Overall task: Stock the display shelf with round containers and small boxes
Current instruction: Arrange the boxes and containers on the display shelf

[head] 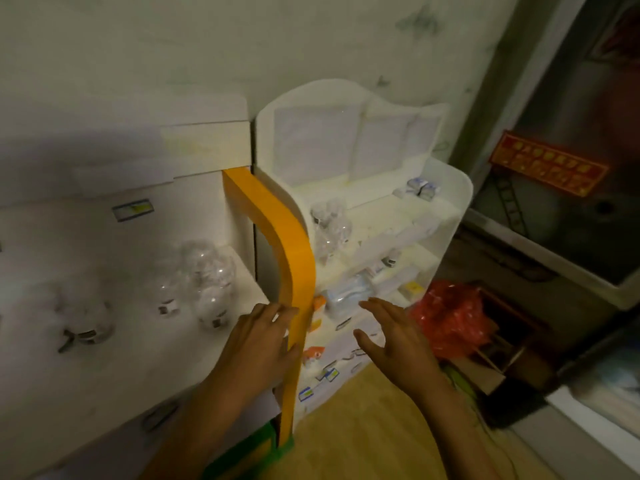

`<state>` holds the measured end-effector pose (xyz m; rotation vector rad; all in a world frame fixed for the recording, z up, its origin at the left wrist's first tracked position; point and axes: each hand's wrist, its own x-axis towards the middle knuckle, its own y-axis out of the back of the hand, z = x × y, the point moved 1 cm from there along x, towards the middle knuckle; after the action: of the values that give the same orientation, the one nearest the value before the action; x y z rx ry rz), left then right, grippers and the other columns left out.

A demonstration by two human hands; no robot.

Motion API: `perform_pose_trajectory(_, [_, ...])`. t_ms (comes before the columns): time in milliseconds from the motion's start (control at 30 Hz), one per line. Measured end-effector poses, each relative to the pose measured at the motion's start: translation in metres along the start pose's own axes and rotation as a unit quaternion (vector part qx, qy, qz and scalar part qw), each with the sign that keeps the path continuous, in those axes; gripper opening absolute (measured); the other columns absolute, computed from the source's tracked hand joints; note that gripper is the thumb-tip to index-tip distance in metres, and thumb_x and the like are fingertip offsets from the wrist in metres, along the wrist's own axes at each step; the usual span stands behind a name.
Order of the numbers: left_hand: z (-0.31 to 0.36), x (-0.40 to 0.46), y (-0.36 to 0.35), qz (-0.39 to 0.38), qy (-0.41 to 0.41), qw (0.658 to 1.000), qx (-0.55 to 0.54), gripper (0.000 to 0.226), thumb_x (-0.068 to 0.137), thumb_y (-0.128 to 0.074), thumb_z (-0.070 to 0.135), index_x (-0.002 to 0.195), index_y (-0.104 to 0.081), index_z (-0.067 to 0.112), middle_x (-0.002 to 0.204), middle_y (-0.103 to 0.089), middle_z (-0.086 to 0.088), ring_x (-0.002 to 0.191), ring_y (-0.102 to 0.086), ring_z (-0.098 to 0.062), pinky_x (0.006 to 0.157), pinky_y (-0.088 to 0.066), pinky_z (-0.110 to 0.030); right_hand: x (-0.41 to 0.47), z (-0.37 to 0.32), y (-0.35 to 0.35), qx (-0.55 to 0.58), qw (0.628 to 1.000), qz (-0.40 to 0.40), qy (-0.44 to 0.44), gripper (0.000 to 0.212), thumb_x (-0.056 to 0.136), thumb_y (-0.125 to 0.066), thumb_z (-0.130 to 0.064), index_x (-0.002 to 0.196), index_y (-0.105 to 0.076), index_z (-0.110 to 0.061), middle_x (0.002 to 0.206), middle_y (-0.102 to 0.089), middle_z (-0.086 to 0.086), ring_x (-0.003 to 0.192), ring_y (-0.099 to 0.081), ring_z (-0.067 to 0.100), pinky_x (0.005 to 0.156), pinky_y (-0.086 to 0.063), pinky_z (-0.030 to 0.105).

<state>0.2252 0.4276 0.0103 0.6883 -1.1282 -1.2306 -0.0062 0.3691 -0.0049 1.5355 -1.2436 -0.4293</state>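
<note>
Two white display shelves stand side by side against the wall. The left shelf point(114, 355) has an orange side edge point(294, 258) and holds clear round containers point(207, 271). The right shelf point(450, 216) carries more clear containers point(329, 220) on an upper tier, small boxes point(420, 188) at the top right and packets and boxes point(349, 289) on lower tiers. My left hand point(263, 337) rests with spread fingers against the orange edge. My right hand point(394, 330) hovers open in front of the right shelf's lower tiers, holding nothing.
A red plastic bag point(450, 317) lies in a cardboard box point(498, 358) on the floor to the right of the shelves. A dark cabinet with a red sign point(550, 171) stands further right. Yellowish floor point(363, 427) shows below my hands.
</note>
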Motion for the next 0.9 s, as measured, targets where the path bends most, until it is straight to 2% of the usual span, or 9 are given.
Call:
perform_pose_trajectory(100, [0.035,0.032,-0.026,-0.025,-0.032,0.999,0.003,0.052,0.071,-0.062,0.042,0.119,-0.047,0.030,0.102,-0.061,0.003,0.091,-0.061,-0.022,0.068,-0.054,-0.036,-0.002,0.045,0.024,0.005,1.000,0.011,-0.024,0.047,0.089,-0.058,-0.044,0.132,-0.050,-0.025,0.136,-0.052,-0.002,0.123,-0.047,0.016,0.101,-0.041,0.035])
perform_pose_trajectory(233, [0.067,0.082,-0.055,-0.041,-0.056,0.997,0.013,0.049,0.077,-0.051,0.046,0.122,-0.052,0.027,0.107,-0.057,0.005,0.098,-0.053,-0.018,0.075,-0.051,-0.034,0.008,0.097,0.042,0.020,0.998,0.016,-0.060,0.047,0.089,-0.061,-0.040,0.133,-0.049,-0.026,0.138,-0.049,-0.004,0.126,-0.043,0.014,0.101,-0.034,0.027])
perform_pose_trajectory(367, [0.083,0.129,-0.084,-0.040,-0.073,0.996,0.021,0.049,0.075,-0.045,0.047,0.118,-0.053,0.025,0.104,-0.060,0.003,0.092,-0.058,-0.020,0.070,-0.053,-0.036,0.030,0.144,0.040,0.024,0.997,-0.001,-0.074,0.048,0.090,-0.057,-0.043,0.134,-0.046,-0.028,0.140,-0.046,-0.007,0.128,-0.040,0.013,0.099,-0.029,0.022])
perform_pose_trajectory(533, [0.086,0.202,-0.121,-0.023,-0.069,0.997,0.015,0.046,0.075,-0.059,0.041,0.118,-0.057,0.023,0.107,-0.062,0.003,0.095,-0.059,-0.020,0.074,-0.051,-0.034,0.085,0.197,0.033,0.026,0.997,-0.014,-0.065,0.049,0.090,-0.058,-0.041,0.135,-0.045,-0.029,0.142,-0.044,-0.008,0.131,-0.038,0.012,0.106,-0.029,0.024])
perform_pose_trajectory(600, [0.086,0.234,-0.133,-0.016,-0.050,0.999,0.005,0.044,0.074,-0.064,0.037,0.115,-0.059,0.022,0.107,-0.063,0.002,0.094,-0.060,-0.021,0.074,-0.050,-0.034,0.115,0.217,0.031,0.020,0.998,-0.026,-0.062,0.048,0.091,-0.059,-0.040,0.135,-0.046,-0.027,0.141,-0.045,-0.006,0.129,-0.039,0.014,0.103,-0.027,0.022])
perform_pose_trajectory(667, [0.086,0.266,-0.139,-0.007,-0.031,0.999,0.007,0.046,0.073,-0.068,0.035,0.116,-0.060,0.021,0.109,-0.063,-0.001,0.096,-0.062,-0.023,0.076,-0.051,-0.037,0.147,0.234,0.029,0.015,0.998,-0.039,-0.047,0.047,0.091,-0.056,-0.042,0.134,-0.046,-0.027,0.140,-0.047,-0.006,0.126,-0.044,0.014,0.101,-0.031,0.023])
perform_pose_trajectory(800, [0.073,0.321,-0.149,-0.004,0.022,1.000,0.000,0.051,0.087,-0.058,0.037,0.135,-0.046,0.022,0.138,-0.048,-0.003,0.125,-0.044,-0.026,0.103,-0.034,-0.041,0.208,0.263,0.014,0.028,0.997,-0.066,-0.018,0.047,0.092,-0.052,-0.045,0.135,-0.044,-0.028,0.142,-0.044,-0.008,0.129,-0.040,0.012,0.104,-0.029,0.023])
perform_pose_trajectory(900, [0.057,0.345,-0.153,0.013,0.061,0.998,0.014,0.053,0.082,-0.058,0.039,0.130,-0.052,0.018,0.134,-0.054,-0.007,0.122,-0.049,-0.029,0.102,-0.035,-0.046,0.245,0.279,-0.003,0.038,0.995,-0.090,0.009,0.049,0.092,-0.052,-0.045,0.137,-0.042,-0.029,0.144,-0.042,-0.009,0.131,-0.038,0.012,0.104,-0.025,0.021])
